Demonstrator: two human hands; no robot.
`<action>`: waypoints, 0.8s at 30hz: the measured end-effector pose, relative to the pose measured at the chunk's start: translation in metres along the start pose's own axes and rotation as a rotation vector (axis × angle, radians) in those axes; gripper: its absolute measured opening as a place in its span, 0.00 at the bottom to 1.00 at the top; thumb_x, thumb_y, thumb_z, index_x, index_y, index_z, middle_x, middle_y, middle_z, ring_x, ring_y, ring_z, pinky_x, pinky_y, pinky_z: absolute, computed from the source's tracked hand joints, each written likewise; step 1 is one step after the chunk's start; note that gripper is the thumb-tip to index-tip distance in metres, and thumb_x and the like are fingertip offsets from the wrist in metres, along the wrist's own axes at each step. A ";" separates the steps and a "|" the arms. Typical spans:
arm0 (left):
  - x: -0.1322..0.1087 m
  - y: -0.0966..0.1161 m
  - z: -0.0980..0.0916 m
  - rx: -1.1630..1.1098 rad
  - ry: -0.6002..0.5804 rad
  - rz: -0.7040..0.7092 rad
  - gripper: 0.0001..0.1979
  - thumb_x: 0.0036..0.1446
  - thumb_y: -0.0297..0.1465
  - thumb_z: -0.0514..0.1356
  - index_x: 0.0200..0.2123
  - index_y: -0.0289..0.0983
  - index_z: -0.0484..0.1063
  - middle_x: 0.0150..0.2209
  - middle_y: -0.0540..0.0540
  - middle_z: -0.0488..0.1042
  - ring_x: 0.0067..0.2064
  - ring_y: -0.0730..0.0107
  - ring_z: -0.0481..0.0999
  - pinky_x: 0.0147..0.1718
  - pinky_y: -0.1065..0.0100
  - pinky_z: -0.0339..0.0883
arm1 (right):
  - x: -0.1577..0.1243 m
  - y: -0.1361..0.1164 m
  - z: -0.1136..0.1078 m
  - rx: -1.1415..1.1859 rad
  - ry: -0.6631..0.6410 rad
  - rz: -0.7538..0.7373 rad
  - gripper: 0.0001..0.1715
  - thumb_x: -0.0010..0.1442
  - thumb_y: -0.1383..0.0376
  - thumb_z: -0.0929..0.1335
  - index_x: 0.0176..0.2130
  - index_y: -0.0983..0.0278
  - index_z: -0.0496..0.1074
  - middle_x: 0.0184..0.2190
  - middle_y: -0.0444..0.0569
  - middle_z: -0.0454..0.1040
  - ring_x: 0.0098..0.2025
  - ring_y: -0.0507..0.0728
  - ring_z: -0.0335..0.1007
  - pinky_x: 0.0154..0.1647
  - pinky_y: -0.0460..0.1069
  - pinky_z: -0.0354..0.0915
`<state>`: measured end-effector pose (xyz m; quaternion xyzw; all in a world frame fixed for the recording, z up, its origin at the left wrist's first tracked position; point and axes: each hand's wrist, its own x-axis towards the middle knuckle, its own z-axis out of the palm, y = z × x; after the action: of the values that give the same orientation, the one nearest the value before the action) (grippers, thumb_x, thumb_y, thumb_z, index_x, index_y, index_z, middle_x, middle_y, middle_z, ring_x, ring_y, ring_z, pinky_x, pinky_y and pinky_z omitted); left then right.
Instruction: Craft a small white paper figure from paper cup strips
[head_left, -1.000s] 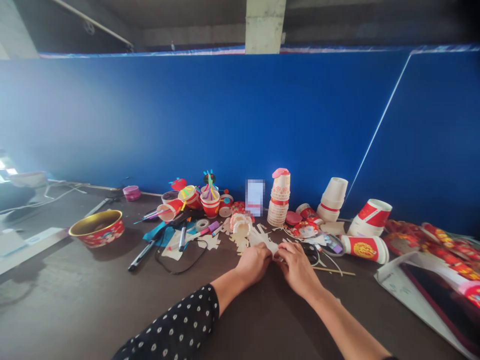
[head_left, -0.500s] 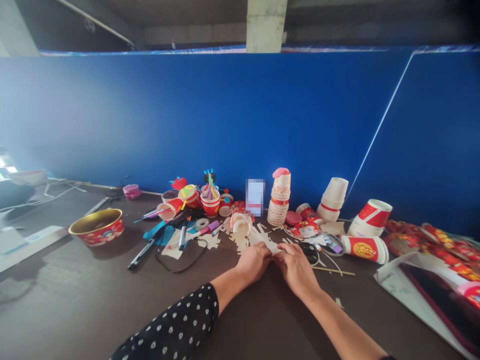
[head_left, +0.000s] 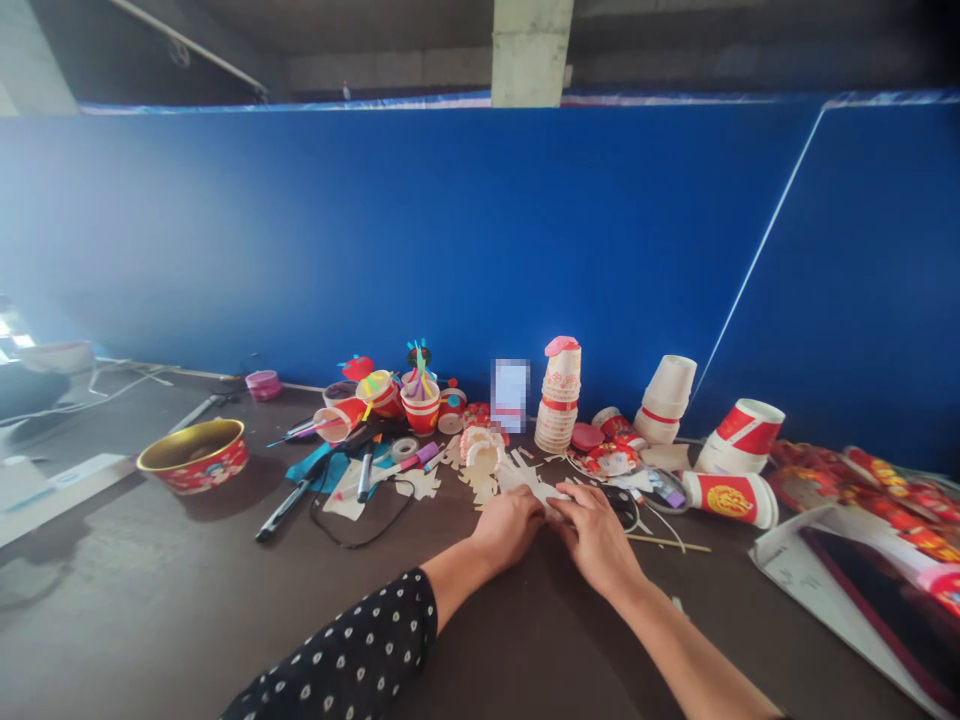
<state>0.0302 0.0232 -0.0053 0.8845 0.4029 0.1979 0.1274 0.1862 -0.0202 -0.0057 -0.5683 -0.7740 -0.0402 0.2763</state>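
Note:
My left hand (head_left: pixel 508 525) and my right hand (head_left: pixel 597 540) rest side by side on the dark table (head_left: pixel 187 600), fingers curled. Together they pinch a small white paper cut-out (head_left: pixel 553 495) between their fingertips. More white paper scraps (head_left: pixel 491 480) lie just beyond the hands. A stack of paper cups (head_left: pixel 559 397) stands behind them.
A red and gold bowl (head_left: pixel 195 455) sits at the left. Pens, markers (head_left: pixel 364 472), a tape roll (head_left: pixel 404 448) and decorated cups (head_left: pixel 420 405) crowd the middle. Red-and-white cups (head_left: pixel 731 495) lie at the right, near scissors (head_left: pixel 622 500) and a wooden stick (head_left: pixel 667 542). A blue partition (head_left: pixel 480 240) stands behind.
Both hands have stayed in place on the paper piece; only the fingers shift slightly. The camera barely moves.

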 end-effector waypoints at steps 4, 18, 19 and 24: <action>-0.001 0.004 -0.005 0.035 -0.023 -0.016 0.09 0.58 0.26 0.54 0.33 0.34 0.75 0.36 0.44 0.73 0.39 0.66 0.73 0.41 0.70 0.66 | -0.002 0.005 -0.004 0.006 0.026 -0.011 0.16 0.55 0.71 0.65 0.43 0.63 0.75 0.46 0.54 0.70 0.49 0.61 0.61 0.51 0.54 0.61; -0.001 0.002 -0.002 0.003 -0.005 0.026 0.10 0.58 0.26 0.54 0.32 0.33 0.76 0.34 0.43 0.72 0.37 0.66 0.72 0.39 0.69 0.67 | -0.002 -0.004 0.000 -0.028 -0.001 0.014 0.16 0.61 0.63 0.61 0.34 0.56 0.78 0.43 0.51 0.68 0.44 0.59 0.61 0.44 0.51 0.62; -0.001 0.002 -0.002 -0.001 -0.003 0.030 0.10 0.58 0.26 0.54 0.32 0.33 0.76 0.34 0.43 0.72 0.36 0.66 0.72 0.39 0.69 0.66 | -0.002 -0.004 0.000 -0.034 0.001 0.016 0.16 0.61 0.63 0.61 0.34 0.56 0.78 0.44 0.51 0.68 0.44 0.59 0.61 0.45 0.51 0.62; -0.001 -0.001 -0.001 0.026 0.032 0.109 0.10 0.57 0.25 0.54 0.30 0.33 0.76 0.32 0.42 0.72 0.37 0.62 0.70 0.39 0.65 0.65 | -0.002 -0.006 0.000 -0.051 0.001 0.029 0.18 0.62 0.63 0.60 0.31 0.56 0.78 0.44 0.50 0.67 0.43 0.59 0.61 0.43 0.50 0.62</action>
<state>0.0286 0.0226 -0.0053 0.9034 0.3585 0.2135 0.0984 0.1810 -0.0241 -0.0050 -0.5866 -0.7641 -0.0563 0.2625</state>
